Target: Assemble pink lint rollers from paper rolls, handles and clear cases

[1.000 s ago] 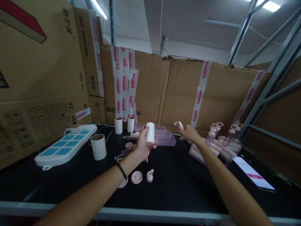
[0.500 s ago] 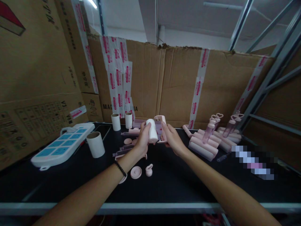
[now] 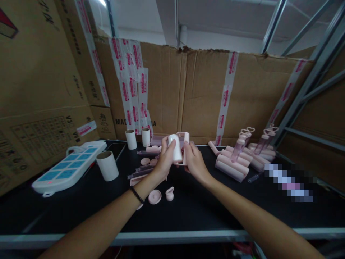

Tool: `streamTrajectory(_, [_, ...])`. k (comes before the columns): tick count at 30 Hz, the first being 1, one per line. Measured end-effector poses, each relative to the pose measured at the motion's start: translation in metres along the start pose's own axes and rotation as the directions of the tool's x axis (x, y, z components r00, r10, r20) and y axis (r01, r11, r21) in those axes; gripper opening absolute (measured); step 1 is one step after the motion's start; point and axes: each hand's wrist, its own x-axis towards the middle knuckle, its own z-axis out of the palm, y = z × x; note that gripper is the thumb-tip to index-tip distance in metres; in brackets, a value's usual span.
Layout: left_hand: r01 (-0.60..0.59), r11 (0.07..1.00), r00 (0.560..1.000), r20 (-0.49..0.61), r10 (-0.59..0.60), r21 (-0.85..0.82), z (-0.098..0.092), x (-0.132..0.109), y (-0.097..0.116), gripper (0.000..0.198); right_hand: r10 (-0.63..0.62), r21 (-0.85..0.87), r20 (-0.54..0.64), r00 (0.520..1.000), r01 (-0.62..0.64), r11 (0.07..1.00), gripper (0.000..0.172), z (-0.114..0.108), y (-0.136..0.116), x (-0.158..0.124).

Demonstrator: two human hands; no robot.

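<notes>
My left hand (image 3: 162, 163) is closed round a white roll (image 3: 175, 147), held upright above the black table (image 3: 205, 212). My right hand (image 3: 194, 162) grips a pink plastic frame (image 3: 185, 141) and presses it against the right side of the roll, so the roll sits partly inside the frame. A pink round cap (image 3: 155, 196) and a small pink knob (image 3: 169, 194) lie on the table just below my left wrist.
A white and blue power strip (image 3: 68, 165) lies at the left. Cardboard-cored white rolls (image 3: 107, 165) stand near it. Several assembled pink rollers (image 3: 234, 163) are piled at the right. Pink trays (image 3: 144, 169) lie behind my hands. Taped cardboard boxes (image 3: 210, 97) wall the table.
My right hand came back from the pile at the right with the pink frame and brought it against the white roll. My left hand kept holding the roll.
</notes>
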Motion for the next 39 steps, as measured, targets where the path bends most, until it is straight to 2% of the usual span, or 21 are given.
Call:
streamTrajectory(6, [-0.001,1.000,0.999,0.052,0.000,0.024,0.002,-0.006,0.004,0.049,-0.022,-0.067,-0.028,0.999,0.020,0.998,0.045,-0.001,-0.002,-0.001])
streamTrajectory(10, [0.028,0.997,0.995,0.096,-0.034,0.071,0.005,-0.015,0.013,0.049,-0.026,-0.029,-0.043,0.999,0.025,0.999,0.042,-0.002,-0.002,0.002])
streamTrajectory(13, [0.016,0.995,0.986,0.166,-0.032,0.098,0.006,-0.018,0.017,0.049,-0.047,-0.003,-0.099,0.994,0.047,0.999,0.040,-0.004,-0.001,0.006])
streamTrajectory(17, [-0.074,0.992,0.971,0.233,0.048,0.104,0.004,-0.016,0.018,0.048,-0.096,0.034,-0.164,0.982,0.103,0.994,0.038,-0.007,-0.002,0.010])
streamTrajectory(22, [-0.222,0.960,0.939,0.302,0.163,0.171,0.002,-0.011,0.019,0.043,-0.127,0.196,-0.143,0.982,0.154,0.969,0.037,-0.011,-0.007,0.013])
streamTrajectory(26, [-0.339,0.909,0.902,0.356,0.242,0.243,0.001,-0.009,0.026,0.044,-0.129,0.182,-0.105,0.986,0.147,0.972,0.038,-0.015,-0.011,0.015])
streamTrajectory(31, [-0.363,0.888,0.886,0.399,0.236,0.282,-0.002,-0.008,0.031,0.046,-0.179,0.111,-0.078,0.981,0.187,0.976,0.041,-0.016,-0.013,0.018])
streamTrajectory(39, [-0.371,0.880,0.876,0.426,0.226,0.296,-0.003,-0.007,0.035,0.046,-0.231,0.014,-0.128,0.964,0.235,0.972,0.041,-0.016,-0.014,0.018])
